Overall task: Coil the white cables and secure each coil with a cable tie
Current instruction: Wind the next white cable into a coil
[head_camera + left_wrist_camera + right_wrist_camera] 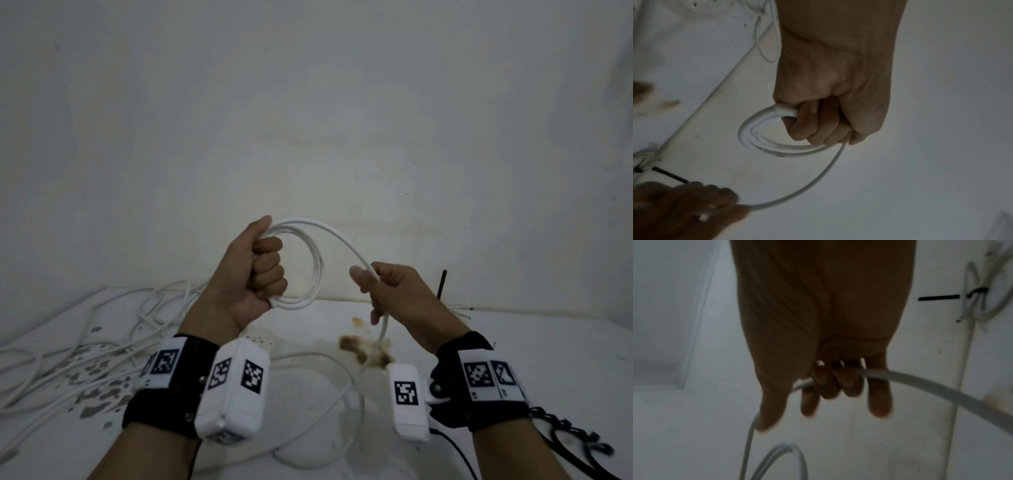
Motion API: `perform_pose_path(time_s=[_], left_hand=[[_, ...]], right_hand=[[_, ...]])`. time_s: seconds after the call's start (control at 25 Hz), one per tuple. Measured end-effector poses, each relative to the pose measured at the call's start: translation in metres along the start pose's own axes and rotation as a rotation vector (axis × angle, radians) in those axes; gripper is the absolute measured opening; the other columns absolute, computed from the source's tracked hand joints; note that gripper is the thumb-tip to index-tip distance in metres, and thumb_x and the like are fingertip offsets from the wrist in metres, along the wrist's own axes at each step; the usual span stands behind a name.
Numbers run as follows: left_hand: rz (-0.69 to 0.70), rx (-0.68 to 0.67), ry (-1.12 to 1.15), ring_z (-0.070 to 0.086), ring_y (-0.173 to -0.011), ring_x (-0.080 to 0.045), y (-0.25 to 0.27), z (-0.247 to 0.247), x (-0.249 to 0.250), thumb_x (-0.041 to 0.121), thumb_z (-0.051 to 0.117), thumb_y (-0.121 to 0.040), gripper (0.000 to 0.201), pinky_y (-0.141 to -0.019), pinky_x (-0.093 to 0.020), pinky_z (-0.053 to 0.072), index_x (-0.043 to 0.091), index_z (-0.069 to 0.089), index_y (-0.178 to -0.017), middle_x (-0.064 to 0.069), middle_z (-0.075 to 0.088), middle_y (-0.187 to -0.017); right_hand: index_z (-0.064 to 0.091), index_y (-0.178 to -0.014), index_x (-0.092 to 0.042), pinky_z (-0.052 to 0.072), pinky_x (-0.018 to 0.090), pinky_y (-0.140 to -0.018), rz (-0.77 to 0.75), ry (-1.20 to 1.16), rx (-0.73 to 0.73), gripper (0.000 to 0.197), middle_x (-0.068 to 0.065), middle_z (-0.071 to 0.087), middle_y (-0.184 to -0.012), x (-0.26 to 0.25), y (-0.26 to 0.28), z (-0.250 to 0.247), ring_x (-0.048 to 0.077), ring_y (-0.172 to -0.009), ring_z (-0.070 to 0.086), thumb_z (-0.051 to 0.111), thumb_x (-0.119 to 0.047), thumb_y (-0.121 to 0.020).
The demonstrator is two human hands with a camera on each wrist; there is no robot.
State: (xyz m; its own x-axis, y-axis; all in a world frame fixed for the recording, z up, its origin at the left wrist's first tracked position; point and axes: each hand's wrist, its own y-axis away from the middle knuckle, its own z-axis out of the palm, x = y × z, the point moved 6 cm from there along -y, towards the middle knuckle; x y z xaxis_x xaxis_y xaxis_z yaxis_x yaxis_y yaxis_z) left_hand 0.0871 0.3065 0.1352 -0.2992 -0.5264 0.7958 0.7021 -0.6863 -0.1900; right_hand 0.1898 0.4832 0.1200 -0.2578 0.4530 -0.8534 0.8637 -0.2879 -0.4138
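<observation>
Several loose white cables (102, 329) sprawl in a tangle across the left of the tabletop (548, 342), waiting their turn; the slack being drawn up could snag one and drag it along. Next, the left hand (253, 274) is a closed fist around the coil (313, 270), a few loops held well above the tabletop, with the cable's plug end (786, 111) poking out by the knuckles. If that fist eases, the springy loops are likely to fan out and lose their shape. From the coil, a single strand arcs right into the right hand (400, 294), whose fingers (849, 384) are curled around it, the tail dropping to the tabletop below. Too tight a hold there could twist the next loop. Farthest right, a black cable tie (442, 284) already binds another bundle (982, 305).
</observation>
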Motion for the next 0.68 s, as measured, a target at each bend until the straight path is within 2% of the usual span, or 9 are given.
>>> perform_pose_path(time_s=[0.12,0.24,0.32,0.4,0.48,0.52,0.6,0.64,0.68], left_hand=[[0.06,0.052,0.11,0.0,-0.038,-0.011,0.0,-0.018,0.012,0.042,0.04,-0.098,0.057,-0.031,-0.017,0.008,0.024,0.032,-0.044,0.009,0.002,-0.046],[0.135,0.078,0.212,0.001,-0.038,-0.012,0.001,-0.028,0.022,0.037,0.048,-0.088,0.05,-0.027,-0.018,0.013,0.023,0.032,-0.043,0.01,0.003,-0.047],[0.128,0.084,0.193,0.001,-0.039,-0.012,0.0,-0.03,0.021,0.039,0.047,-0.091,0.051,-0.028,-0.018,0.013,0.023,0.031,-0.044,0.01,0.004,-0.044],[0.082,0.107,0.075,0.002,-0.036,-0.01,-0.001,-0.03,0.017,0.045,0.041,-0.098,0.057,-0.03,-0.016,0.011,0.025,0.031,-0.046,0.01,0.011,-0.036],[0.043,0.155,-0.056,0.008,-0.029,-0.007,-0.006,-0.032,0.009,0.05,0.04,-0.1,0.059,-0.032,-0.013,0.011,0.026,0.03,-0.047,0.009,0.017,-0.033],[0.031,0.185,-0.1,0.011,-0.026,-0.006,-0.007,-0.034,0.005,0.051,0.041,-0.099,0.059,-0.033,-0.013,0.012,0.026,0.03,-0.047,0.009,0.017,-0.034],[0.003,0.225,-0.139,0.014,-0.026,-0.006,-0.01,-0.04,-0.003,0.051,0.045,-0.098,0.059,-0.033,-0.013,0.012,0.027,0.029,-0.048,0.009,0.016,-0.036],[-0.015,0.226,-0.128,0.014,-0.026,-0.006,-0.011,-0.042,-0.006,0.051,0.045,-0.098,0.059,-0.033,-0.013,0.011,0.027,0.029,-0.047,0.009,0.016,-0.036],[-0.032,0.22,-0.098,0.013,-0.026,-0.007,-0.012,-0.043,-0.008,0.051,0.045,-0.098,0.059,-0.033,-0.013,0.011,0.026,0.029,-0.047,0.009,0.016,-0.036]], right_hand=[[0.067,-0.081,-0.01,0.051,0.038,-0.074,0.15,-0.036,-0.214,0.053,0.006,0.049,-0.067,0.025,0.003,0.013,0.024,-0.065,0.052,0.055,-0.061,-0.087],[0.067,-0.085,-0.012,0.053,0.04,-0.077,0.27,-0.114,-0.23,0.052,0.004,0.05,-0.069,0.043,0.005,0.018,0.022,-0.072,0.054,0.047,-0.058,-0.096],[0.063,-0.083,-0.01,0.053,0.034,-0.063,0.289,-0.272,-0.135,0.046,0.003,0.042,-0.063,0.037,0.002,0.021,0.02,-0.064,0.047,0.046,-0.049,-0.101],[0.057,-0.08,-0.009,0.04,0.026,-0.045,0.206,-0.603,0.098,0.039,0.0,0.029,-0.056,0.014,-0.005,0.016,0.017,-0.053,0.031,0.048,-0.039,-0.103],[0.057,-0.084,-0.01,0.026,0.022,-0.04,0.087,-0.856,0.251,0.033,-0.004,0.023,-0.055,-0.02,-0.008,0.007,0.012,-0.049,0.023,0.047,-0.035,-0.104],[0.059,-0.09,-0.01,0.025,0.021,-0.04,0.051,-0.931,0.256,0.029,-0.004,0.023,-0.056,-0.035,-0.007,0.007,0.01,-0.048,0.024,0.047,-0.032,-0.104],[0.064,-0.104,-0.009,0.026,0.021,-0.039,0.048,-0.982,0.204,0.025,-0.004,0.028,-0.058,-0.05,-0.003,0.009,0.01,-0.048,0.026,0.045,-0.026,-0.104],[0.066,-0.11,-0.011,0.026,0.022,-0.039,0.054,-0.906,0.208,0.026,-0.004,0.029,-0.058,-0.052,0.0,0.008,0.01,-0.047,0.026,0.045,-0.027,-0.105],[0.067,-0.113,-0.015,0.025,0.022,-0.039,0.027,-0.707,0.267,0.027,-0.004,0.03,-0.056,-0.051,0.002,0.002,0.011,-0.045,0.024,0.045,-0.029,-0.106]])
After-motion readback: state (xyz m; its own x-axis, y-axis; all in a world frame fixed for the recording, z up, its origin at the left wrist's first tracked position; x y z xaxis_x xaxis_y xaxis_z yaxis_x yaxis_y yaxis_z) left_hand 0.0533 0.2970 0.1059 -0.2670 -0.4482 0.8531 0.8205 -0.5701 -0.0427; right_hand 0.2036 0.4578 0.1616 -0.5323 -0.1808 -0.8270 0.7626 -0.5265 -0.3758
